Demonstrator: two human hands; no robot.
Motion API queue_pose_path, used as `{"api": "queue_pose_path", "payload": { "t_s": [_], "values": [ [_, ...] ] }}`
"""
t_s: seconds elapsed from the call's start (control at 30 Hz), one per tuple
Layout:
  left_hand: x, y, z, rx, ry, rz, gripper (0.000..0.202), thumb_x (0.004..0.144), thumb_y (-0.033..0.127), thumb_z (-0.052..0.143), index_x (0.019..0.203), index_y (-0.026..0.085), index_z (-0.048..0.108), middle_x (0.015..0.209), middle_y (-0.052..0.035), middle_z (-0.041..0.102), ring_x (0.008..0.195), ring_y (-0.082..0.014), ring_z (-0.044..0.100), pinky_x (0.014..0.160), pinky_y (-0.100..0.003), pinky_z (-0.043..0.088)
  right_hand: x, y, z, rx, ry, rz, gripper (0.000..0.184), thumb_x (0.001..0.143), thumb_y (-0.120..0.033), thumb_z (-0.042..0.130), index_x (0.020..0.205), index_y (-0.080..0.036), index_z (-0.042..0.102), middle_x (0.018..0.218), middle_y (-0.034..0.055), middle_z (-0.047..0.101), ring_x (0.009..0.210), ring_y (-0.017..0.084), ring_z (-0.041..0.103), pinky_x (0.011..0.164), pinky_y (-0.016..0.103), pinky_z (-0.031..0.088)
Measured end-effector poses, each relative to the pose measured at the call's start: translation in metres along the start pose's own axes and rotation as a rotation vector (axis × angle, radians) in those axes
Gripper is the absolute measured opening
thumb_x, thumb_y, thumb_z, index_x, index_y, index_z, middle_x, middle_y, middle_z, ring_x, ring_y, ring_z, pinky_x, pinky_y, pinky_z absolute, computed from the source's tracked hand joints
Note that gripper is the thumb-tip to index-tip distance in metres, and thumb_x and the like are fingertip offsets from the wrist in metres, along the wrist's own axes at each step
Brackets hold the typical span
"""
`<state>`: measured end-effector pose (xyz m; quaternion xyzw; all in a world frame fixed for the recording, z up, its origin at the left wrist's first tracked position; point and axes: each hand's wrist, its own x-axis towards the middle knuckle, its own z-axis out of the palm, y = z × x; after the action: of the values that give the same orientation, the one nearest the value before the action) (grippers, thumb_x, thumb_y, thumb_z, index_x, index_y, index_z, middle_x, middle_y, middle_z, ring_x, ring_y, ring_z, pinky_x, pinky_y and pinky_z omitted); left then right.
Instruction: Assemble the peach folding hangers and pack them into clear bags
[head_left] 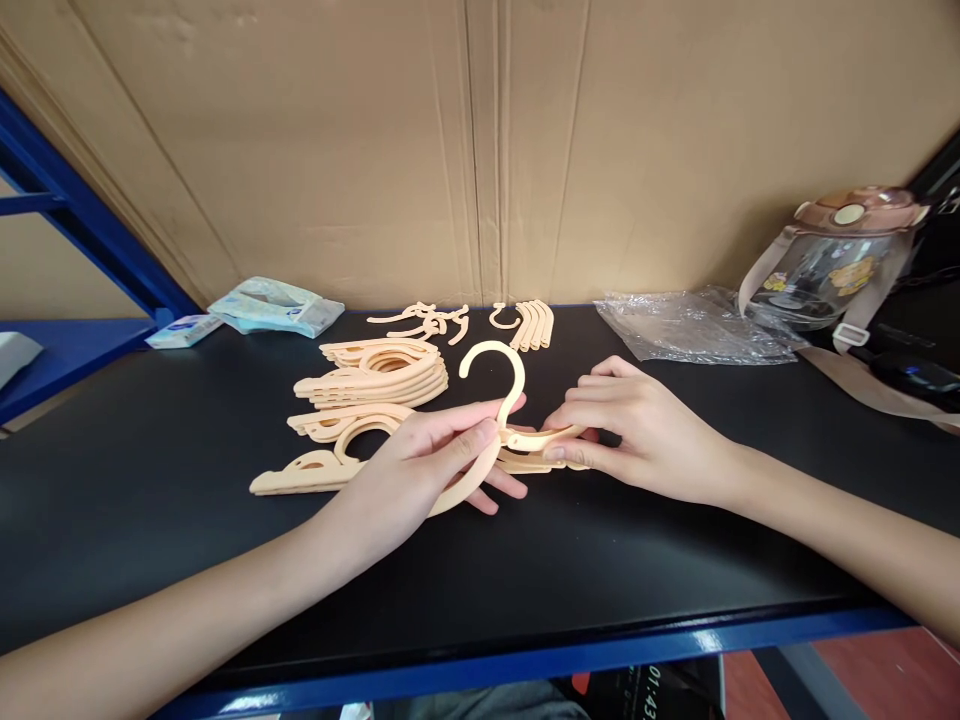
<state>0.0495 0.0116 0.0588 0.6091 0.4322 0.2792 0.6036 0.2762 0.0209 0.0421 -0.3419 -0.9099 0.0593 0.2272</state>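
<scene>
Two hands gripping a peach plastic hanger over a black table

The left hand is curling its fingers around the hanger's left arm with the thumb pressing on top, while the right hand is pinching the right arm between thumb and fingertips, fingers nearly closed; the hanger is sitting low over the table's middle, its hook pointing up between the hands. A stack of hanger pieces is lying just behind the left hand, and more loose pieces are spreading out beside it, partly hidden by the fingers. Near the cardboard wall, small hooks and a bundle of arms are resting well apart from the hands. A crumpled plastic bag and a clear bottle are sitting at the right, tissue packs at the left
</scene>
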Motion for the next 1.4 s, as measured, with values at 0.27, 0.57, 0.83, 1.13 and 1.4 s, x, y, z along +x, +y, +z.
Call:
{"api": "queue_pose_path", "payload": {
  "t_s": [0.27,0.57,0.83,1.13,1.4],
  "values": [
    [0.000,-0.006,-0.001,0.040,-0.030,0.011,0.050,0.097,0.031,0.049,0.145,0.016,0.041,0.106,-0.0081,0.072,0.089,-0.0196,0.072,0.072,-0.027,0.059,-0.002,-0.004,0.002,-0.055,-0.024,0.095,0.032,0.098,-0.040,0.047,0.085,-0.019,0.068,0.071,-0.0008,0.067,0.063,0.013,0.056,0.069,0.030,0.032],
    [0.000,-0.016,0.000,0.124,-0.133,0.178,0.061,0.094,0.028,0.051,0.150,0.029,0.029,0.129,-0.0089,0.060,0.086,-0.0169,0.070,0.072,-0.029,0.058,0.002,0.006,-0.009,-0.130,0.153,0.220,0.035,0.095,-0.045,0.049,0.080,-0.020,0.067,0.068,-0.0006,0.067,0.066,0.016,0.058,0.074,0.033,0.033],
    [-0.001,-0.019,0.003,0.193,-0.156,0.154,0.050,0.098,0.030,0.041,0.147,0.023,0.035,0.112,-0.0060,0.064,0.070,-0.0112,0.064,0.059,-0.024,0.055,0.000,0.026,-0.018,-0.401,0.420,0.323,0.033,0.089,-0.049,0.056,0.105,-0.021,0.067,0.116,0.0122,0.061,0.109,0.032,0.054,0.094,0.049,0.037],
    [-0.002,-0.023,0.003,0.224,-0.207,0.179,0.050,0.097,0.025,0.041,0.147,0.023,0.035,0.113,-0.0052,0.063,0.071,-0.0109,0.060,0.064,-0.025,0.055,0.001,0.008,-0.015,-0.001,0.255,0.055,0.030,0.099,-0.032,0.041,0.121,-0.021,0.059,0.118,0.0083,0.063,0.112,0.022,0.056,0.098,0.038,0.043],
    [-0.005,-0.022,0.004,0.253,-0.236,0.146,0.055,0.097,0.022,0.040,0.150,0.023,0.025,0.111,-0.0040,0.064,0.073,-0.0107,0.059,0.073,-0.028,0.053,0.001,0.009,-0.013,0.045,0.224,0.053,0.025,0.093,-0.041,0.054,0.104,-0.018,0.060,0.099,0.0060,0.064,0.095,0.020,0.060,0.082,0.033,0.047]
  ]
}}
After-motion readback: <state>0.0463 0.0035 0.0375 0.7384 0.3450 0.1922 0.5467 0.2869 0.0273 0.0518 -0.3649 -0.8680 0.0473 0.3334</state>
